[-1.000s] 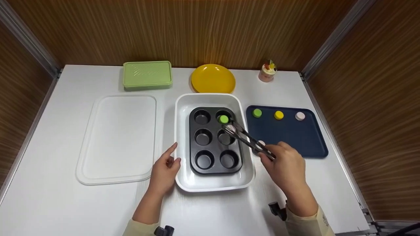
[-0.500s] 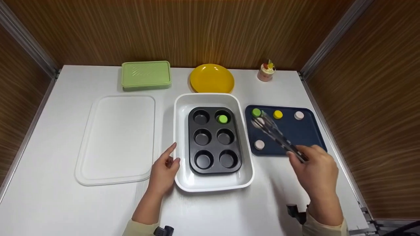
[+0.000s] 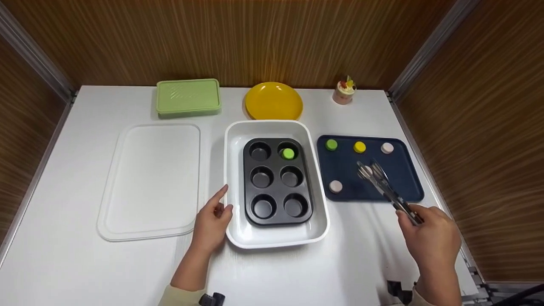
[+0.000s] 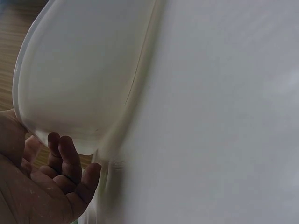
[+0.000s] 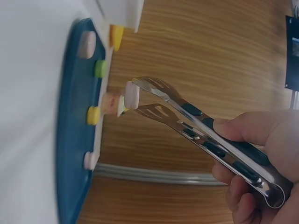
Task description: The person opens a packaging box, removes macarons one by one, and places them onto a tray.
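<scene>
My right hand grips metal tongs with dark inserts over the navy tray. Between the tongs' tips a pale pink macaron is pinched, clear of the tray in the right wrist view. The tray itself bears a green, a yellow and two pale pink macarons, one near its left front corner. Beside the white basin, my left hand touches the left rim with its index finger, other fingers loosely bent. Inside the basin lies a black muffin pan, a bright green macaron in its back right cup.
To the left of the basin lies a white lid. Along the back stand a green lidded box, a yellow plate and a small dessert cup. Wooden panels enclose the table at the back and sides.
My right hand has carried the tongs and pale pink macaron rightward, from above the muffin pan to above the middle of the navy tray. The left hand stays at the basin's rim.
</scene>
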The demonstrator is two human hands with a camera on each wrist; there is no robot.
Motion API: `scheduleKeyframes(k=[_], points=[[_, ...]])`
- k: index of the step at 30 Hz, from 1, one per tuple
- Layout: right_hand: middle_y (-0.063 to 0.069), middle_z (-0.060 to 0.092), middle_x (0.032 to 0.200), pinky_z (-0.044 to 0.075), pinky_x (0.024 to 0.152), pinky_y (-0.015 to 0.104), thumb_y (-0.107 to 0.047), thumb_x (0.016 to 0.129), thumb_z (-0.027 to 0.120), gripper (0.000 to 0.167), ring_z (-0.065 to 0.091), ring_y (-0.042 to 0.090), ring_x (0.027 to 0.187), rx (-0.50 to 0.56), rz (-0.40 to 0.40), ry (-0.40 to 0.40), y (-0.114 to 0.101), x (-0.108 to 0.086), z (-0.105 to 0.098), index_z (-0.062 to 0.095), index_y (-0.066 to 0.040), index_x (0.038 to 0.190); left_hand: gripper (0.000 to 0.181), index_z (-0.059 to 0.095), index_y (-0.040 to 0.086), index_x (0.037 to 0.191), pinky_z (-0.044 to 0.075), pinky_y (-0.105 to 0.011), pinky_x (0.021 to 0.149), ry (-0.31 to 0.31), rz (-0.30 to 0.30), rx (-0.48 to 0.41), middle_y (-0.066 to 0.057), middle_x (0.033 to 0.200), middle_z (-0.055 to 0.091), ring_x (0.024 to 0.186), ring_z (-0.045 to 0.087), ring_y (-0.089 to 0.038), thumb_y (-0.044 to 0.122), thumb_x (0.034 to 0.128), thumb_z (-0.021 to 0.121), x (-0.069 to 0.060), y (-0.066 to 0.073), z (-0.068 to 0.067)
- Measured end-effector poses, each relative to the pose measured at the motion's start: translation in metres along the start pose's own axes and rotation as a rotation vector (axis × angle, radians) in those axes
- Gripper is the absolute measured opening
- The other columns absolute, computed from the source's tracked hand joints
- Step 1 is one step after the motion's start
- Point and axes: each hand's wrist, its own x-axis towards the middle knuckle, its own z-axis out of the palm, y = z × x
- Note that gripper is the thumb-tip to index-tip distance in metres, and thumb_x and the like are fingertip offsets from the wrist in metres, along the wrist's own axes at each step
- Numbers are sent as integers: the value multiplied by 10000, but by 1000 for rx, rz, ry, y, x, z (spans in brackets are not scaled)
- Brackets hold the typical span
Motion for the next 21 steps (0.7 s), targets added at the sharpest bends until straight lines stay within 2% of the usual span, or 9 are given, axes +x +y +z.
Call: scheduleKeyframes(k=[10,21], points=[[177,708,841,475,572,606,-135,840,849,225,660,468,718,-53,129,-150,11,-8,2,809,15,1003,525,596,137,1523,486,-346,762,-2,-35,19,-33,896,575,810,541,-166,72,1006,662,-1,1,0],[182,704,857,481,585,595,-159,860,828,234,666,471,778,-63,167,-244,22,-12,11,804,9,1021,530,597,128,1521,475,-322,736,1,-28,13,-28,872,550,791,523,-167,55,1000,667,-1,0,1]])
